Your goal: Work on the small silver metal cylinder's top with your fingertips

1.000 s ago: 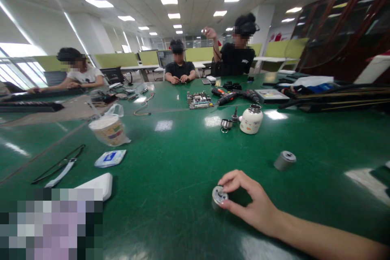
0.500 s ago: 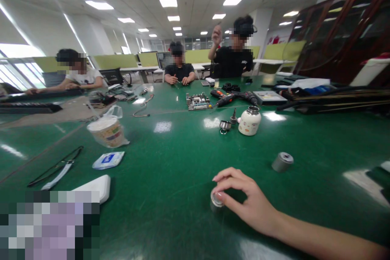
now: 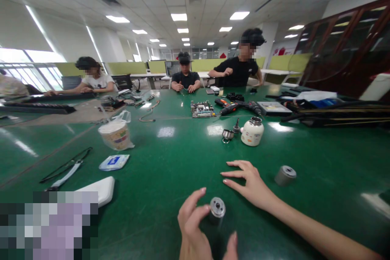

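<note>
A small grey metal cylinder (image 3: pixel 217 209) stands upright on the green table, its round top showing a centre hole. My left hand (image 3: pixel 195 225) is at its near left side, fingers and thumb apart around it. One fingertip overlaps the cylinder's edge; whether it touches, I cannot tell. My right hand (image 3: pixel 247 180) is open above the table, beyond and to the right of the cylinder, fingers spread and holding nothing. A second, similar metal cylinder (image 3: pixel 285 175) stands to the right of that hand.
Farther back are a cream bottle (image 3: pixel 252 132), a steel cup-like part (image 3: pixel 227 135), a circuit board (image 3: pixel 202 109) and power drills (image 3: pixel 229 108). To the left lie a tissue pack (image 3: pixel 114 162), a bagged cup (image 3: pixel 115 135) and a white device (image 3: pixel 105 191). Three people are across the table.
My right hand has let go of the near cylinder and moved away from it. My left hand has come into view beside that cylinder. The view has tilted up slightly.
</note>
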The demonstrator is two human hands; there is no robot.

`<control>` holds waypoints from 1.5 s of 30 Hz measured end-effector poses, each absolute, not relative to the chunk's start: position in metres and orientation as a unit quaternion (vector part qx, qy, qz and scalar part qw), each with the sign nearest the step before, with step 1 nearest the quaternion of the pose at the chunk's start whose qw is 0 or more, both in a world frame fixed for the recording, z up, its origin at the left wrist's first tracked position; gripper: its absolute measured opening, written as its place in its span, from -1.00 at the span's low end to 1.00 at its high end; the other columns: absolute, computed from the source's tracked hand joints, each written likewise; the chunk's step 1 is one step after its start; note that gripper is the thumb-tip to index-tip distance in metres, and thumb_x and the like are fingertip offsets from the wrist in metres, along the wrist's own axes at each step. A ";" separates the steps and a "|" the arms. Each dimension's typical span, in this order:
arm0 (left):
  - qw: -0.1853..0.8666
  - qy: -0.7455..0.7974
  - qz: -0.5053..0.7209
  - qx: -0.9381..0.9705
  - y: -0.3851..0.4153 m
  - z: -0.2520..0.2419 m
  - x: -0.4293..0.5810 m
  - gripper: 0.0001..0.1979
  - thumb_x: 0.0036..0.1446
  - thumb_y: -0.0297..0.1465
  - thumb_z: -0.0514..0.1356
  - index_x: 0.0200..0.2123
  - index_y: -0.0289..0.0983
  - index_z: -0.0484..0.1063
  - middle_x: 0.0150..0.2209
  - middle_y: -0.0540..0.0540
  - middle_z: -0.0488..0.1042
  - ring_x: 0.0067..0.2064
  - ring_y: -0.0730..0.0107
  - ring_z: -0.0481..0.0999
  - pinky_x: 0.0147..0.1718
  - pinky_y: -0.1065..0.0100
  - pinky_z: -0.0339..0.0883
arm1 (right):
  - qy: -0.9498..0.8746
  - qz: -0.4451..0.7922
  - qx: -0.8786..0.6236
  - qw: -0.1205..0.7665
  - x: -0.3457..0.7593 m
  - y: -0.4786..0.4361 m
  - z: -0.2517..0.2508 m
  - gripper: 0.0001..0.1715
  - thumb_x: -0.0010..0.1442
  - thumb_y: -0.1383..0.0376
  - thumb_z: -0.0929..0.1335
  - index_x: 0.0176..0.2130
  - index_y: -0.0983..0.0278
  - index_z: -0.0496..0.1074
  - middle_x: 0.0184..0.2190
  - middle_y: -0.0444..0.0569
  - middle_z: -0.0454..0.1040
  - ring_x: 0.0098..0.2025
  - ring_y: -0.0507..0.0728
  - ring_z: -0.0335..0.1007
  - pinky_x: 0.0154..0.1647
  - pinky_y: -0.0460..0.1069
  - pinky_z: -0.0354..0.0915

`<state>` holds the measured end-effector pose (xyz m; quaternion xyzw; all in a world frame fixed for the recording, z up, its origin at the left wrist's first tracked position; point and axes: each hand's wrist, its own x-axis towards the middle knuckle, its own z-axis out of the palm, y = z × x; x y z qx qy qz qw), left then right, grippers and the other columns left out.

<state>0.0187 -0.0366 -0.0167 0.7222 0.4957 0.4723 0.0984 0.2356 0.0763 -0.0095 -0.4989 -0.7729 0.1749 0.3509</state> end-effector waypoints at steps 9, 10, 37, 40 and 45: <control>0.141 0.458 0.355 0.803 -0.010 -0.028 0.012 -0.39 0.18 -0.47 0.21 0.27 -0.16 0.14 0.17 -0.21 0.44 0.20 0.03 0.42 0.14 -0.07 0.34 | -0.745 0.267 -0.480 0.379 0.229 0.071 0.000 -0.82 0.16 0.20 0.45 -0.23 0.18 0.63 -0.15 0.05 0.63 0.01 0.29 0.51 0.08 0.31 0.33; 0.154 0.465 0.353 0.797 -0.010 -0.029 0.011 -0.42 0.19 -0.45 0.21 0.26 -0.16 0.18 0.16 -0.19 0.45 0.19 0.03 0.43 0.14 -0.06 0.36 | -0.740 0.277 -0.477 0.386 0.226 0.068 0.004 -0.80 0.17 0.19 0.44 -0.21 0.21 0.62 -0.17 0.05 0.64 -0.04 0.25 0.54 0.05 0.26 0.38; 0.292 0.432 0.384 0.762 -0.006 -0.015 0.015 -0.54 0.15 -0.55 0.24 0.11 -0.12 0.38 0.02 0.00 0.58 0.02 0.23 0.59 0.23 0.05 0.23 | -0.753 0.292 -0.407 0.426 0.195 0.014 0.035 -0.69 0.10 0.36 0.44 -0.12 0.19 0.41 -0.27 -0.07 0.61 -0.11 0.19 0.51 -0.01 0.11 0.32; 0.299 0.433 0.386 0.757 -0.006 -0.015 0.017 -0.54 0.15 -0.54 0.24 0.10 -0.10 0.38 0.03 0.01 0.57 0.05 0.24 0.57 0.23 0.05 0.22 | -0.751 0.281 -0.416 0.430 0.192 0.014 0.034 -0.85 0.09 0.35 0.46 -0.27 0.18 0.48 -0.34 -0.07 0.62 -0.14 0.20 0.52 -0.05 0.12 0.35; 0.295 0.457 0.371 0.752 -0.008 -0.016 0.016 -0.56 0.15 -0.51 0.25 0.09 -0.13 0.40 0.03 0.00 0.57 0.10 0.22 0.53 0.25 0.04 0.19 | -0.696 0.282 -0.435 0.496 0.207 0.036 0.033 -0.81 0.13 0.21 0.47 -0.28 0.20 0.43 -0.31 -0.06 0.62 -0.19 0.16 0.57 -0.06 0.08 0.41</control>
